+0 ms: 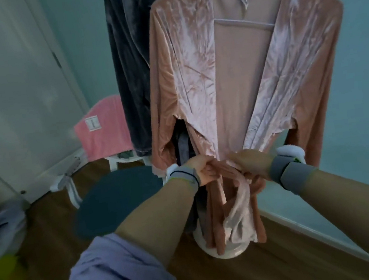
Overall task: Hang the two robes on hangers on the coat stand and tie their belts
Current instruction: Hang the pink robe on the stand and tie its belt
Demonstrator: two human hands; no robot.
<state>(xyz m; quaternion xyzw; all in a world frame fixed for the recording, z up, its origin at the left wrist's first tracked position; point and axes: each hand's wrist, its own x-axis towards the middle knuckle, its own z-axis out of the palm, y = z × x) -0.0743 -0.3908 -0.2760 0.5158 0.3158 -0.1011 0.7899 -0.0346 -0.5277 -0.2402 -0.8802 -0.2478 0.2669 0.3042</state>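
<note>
The pink velvet robe [195,72] hangs on a white hanger [243,22] from the coat stand, front open above the waist so the plain matte lining shows between the two crushed, shiny front panels. Both sleeves fall straight at the sides. Behind it and to its left hangs the dark grey robe [128,60], plush, with pale piping along its edge; its hanger is mostly hidden. The round white base of the coat stand [226,250] sits on the wooden floor [288,255], directly below the pink hem.

At the robe's waist, the pink belt [238,201] is gathered at the front. The left hand [202,169] is clenched around one part of the belt. The right hand [250,166] is closed on the belt beside it, with a loop and a loose end dropping beneath. Whether a knot is formed cannot be told; the fingers cover it. Each wrist carries a grey band.

To the left stands a white chair [115,159] draped with a pink towel [104,129]. A dark teal mat [116,200] lies on the floor near it.
</note>
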